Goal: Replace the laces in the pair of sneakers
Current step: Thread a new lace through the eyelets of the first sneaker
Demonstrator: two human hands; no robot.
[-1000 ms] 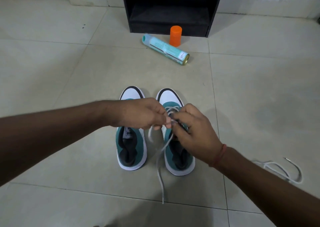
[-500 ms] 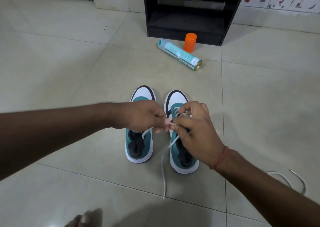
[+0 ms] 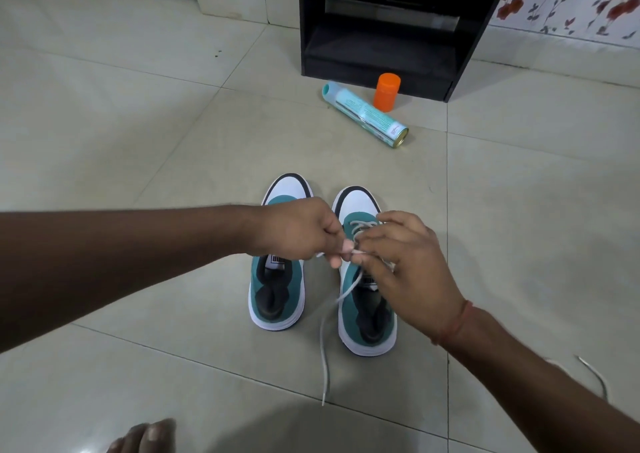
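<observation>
Both hands meet over the right-hand teal-and-white sneaker (image 3: 367,279), which stands beside its mate, the left-hand teal-and-white sneaker (image 3: 277,286), near the middle of the tiled floor (image 3: 138,141). The left hand (image 3: 298,234) has its fingers curled, pinching the grey-white lace (image 3: 332,310) right where the right hand (image 3: 398,255) pinches it too, fingertips almost touching. Compared with a second ago, the hands have crept forward towards the toe end and the lace's loose tail has shortened on the floor, so I judge another eyelet is being threaded. The lower crossings are in; the left shoe looks unlaced. A second white lace (image 3: 595,376) lies near the floor's right edge. Further off, a turquoise spray can (image 3: 363,115) lies on its side by an orange cap (image 3: 386,92), before a black shelf unit (image 3: 391,19).
</observation>
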